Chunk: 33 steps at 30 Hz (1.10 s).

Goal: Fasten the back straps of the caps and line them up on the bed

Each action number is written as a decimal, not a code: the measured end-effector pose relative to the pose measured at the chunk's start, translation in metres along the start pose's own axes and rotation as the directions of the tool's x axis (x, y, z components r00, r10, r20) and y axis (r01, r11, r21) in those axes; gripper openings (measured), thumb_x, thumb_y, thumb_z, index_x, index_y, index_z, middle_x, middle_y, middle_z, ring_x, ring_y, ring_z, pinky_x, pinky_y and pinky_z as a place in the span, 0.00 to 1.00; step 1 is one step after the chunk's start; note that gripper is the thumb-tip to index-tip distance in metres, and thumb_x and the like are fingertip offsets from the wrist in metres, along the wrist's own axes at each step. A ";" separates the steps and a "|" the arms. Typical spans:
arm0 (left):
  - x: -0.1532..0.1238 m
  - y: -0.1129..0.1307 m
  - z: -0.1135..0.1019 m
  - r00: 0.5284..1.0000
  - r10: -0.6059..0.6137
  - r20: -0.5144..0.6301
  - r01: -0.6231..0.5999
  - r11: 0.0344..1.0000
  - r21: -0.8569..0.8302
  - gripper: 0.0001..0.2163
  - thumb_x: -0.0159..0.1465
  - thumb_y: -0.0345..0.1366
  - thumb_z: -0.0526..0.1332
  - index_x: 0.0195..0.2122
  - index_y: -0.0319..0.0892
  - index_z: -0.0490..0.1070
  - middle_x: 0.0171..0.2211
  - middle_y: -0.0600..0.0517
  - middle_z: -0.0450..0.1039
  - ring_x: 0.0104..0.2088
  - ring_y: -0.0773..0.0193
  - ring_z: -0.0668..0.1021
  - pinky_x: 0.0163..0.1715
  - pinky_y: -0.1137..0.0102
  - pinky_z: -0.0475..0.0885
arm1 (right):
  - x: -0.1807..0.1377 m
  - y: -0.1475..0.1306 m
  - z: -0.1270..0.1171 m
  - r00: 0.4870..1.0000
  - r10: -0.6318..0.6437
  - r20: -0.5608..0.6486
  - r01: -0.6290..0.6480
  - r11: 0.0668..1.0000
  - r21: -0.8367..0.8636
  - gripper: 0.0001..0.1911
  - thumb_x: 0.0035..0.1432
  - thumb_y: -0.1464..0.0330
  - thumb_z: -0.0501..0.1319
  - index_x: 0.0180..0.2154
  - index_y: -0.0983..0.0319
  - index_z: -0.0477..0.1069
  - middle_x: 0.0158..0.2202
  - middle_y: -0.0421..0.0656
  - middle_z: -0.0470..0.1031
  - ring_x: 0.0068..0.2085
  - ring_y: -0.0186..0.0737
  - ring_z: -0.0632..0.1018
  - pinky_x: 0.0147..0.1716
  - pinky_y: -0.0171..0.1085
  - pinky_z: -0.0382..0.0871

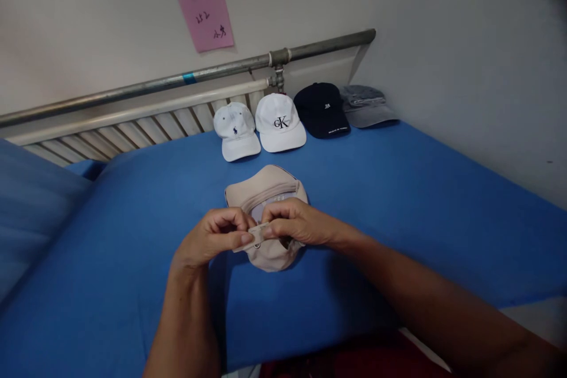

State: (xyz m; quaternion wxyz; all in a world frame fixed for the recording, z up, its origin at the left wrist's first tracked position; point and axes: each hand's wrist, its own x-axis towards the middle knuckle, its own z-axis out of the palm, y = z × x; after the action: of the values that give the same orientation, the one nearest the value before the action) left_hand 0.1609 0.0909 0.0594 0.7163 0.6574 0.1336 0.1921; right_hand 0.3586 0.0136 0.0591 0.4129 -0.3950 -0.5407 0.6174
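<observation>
A beige cap [267,186] lies upside down on the blue bed sheet [398,201], its inside facing up. My left hand [212,239] and my right hand [296,223] meet over the cap's rear. Both pinch the beige adjusting strap [253,235] with its small buckle, the left from the left end, the right from the right end. The fingers of both hands are curled closed on the strap.
Several caps line the far edge by the wall: two white ones [236,129] [279,121], a navy one [321,109] and a grey one [365,105]. A metal rail [177,80] and a slatted headboard run behind. A pink note [206,18] hangs on the wall.
</observation>
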 end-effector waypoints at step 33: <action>0.014 -0.011 0.000 0.984 -0.175 0.039 0.148 0.916 0.373 0.13 0.55 0.24 0.57 0.41 0.41 0.68 0.36 0.53 0.69 0.37 0.65 0.69 0.38 0.70 0.65 | 0.002 0.010 0.012 0.780 -0.579 0.239 0.453 0.258 -0.853 0.07 0.57 0.69 0.61 0.38 0.64 0.72 0.38 0.46 0.73 0.40 0.41 0.71 0.44 0.43 0.65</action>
State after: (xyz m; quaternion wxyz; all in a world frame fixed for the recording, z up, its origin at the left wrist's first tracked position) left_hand 0.1746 0.0967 0.0492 0.5979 0.7732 0.1954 0.0801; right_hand 0.3463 0.0104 0.0505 0.3578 -0.3861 -0.8487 0.0513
